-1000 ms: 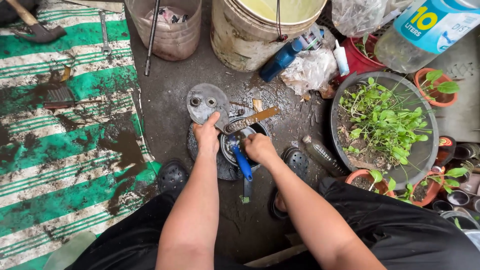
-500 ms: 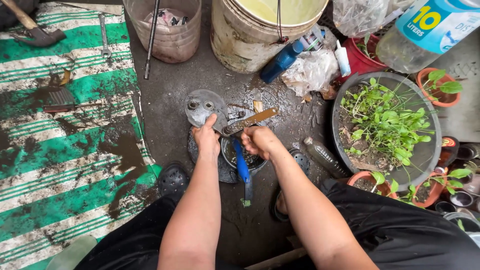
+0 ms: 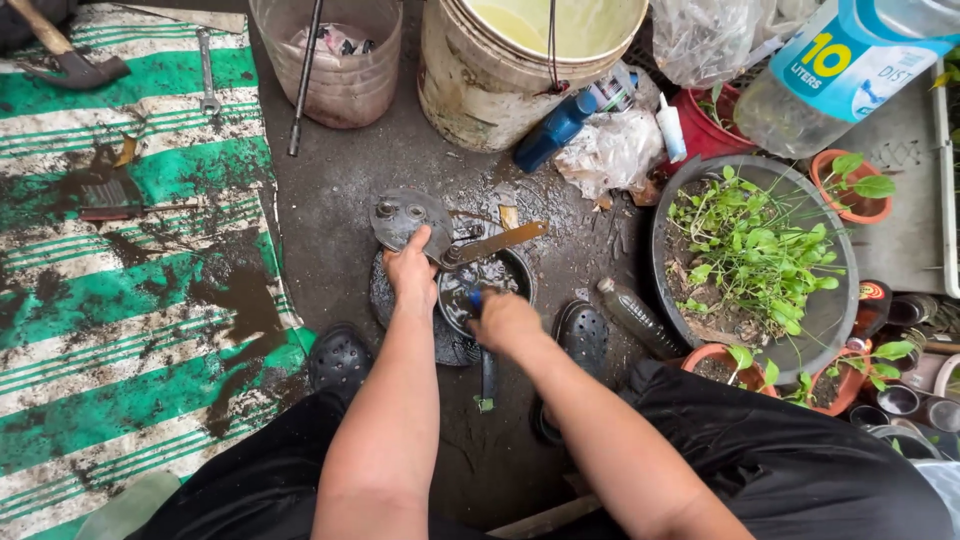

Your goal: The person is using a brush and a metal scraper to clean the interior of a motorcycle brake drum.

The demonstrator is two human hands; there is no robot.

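Note:
I am squatting over a dark round pan (image 3: 518, 272) of oily liquid on the wet concrete. My left hand (image 3: 411, 270) presses on a grey round metal cover (image 3: 398, 214) that leans at the pan's left rim. My right hand (image 3: 505, 321) is closed around a blue-handled tool (image 3: 488, 374) over the pan's near edge, its handle pointing back toward me and its working end hidden under the hand. A flat metal bar (image 3: 497, 242) with a brownish tip lies across the pan's far rim.
A stained green-and-white striped mat (image 3: 110, 330) with a hammer (image 3: 72, 62) and a wrench (image 3: 206, 70) lies left. A bucket (image 3: 520, 70), a clear tub (image 3: 335, 70), a blue bottle (image 3: 555, 130), a planter (image 3: 750, 260), small pots and a plastic bottle (image 3: 637, 315) crowd the back and right. My black clogs (image 3: 340, 358) flank the pan.
My right hand has drawn back toward me from the middle of the pan to its near edge, taking the blue-handled tool along. My left hand has stayed on the round cover.

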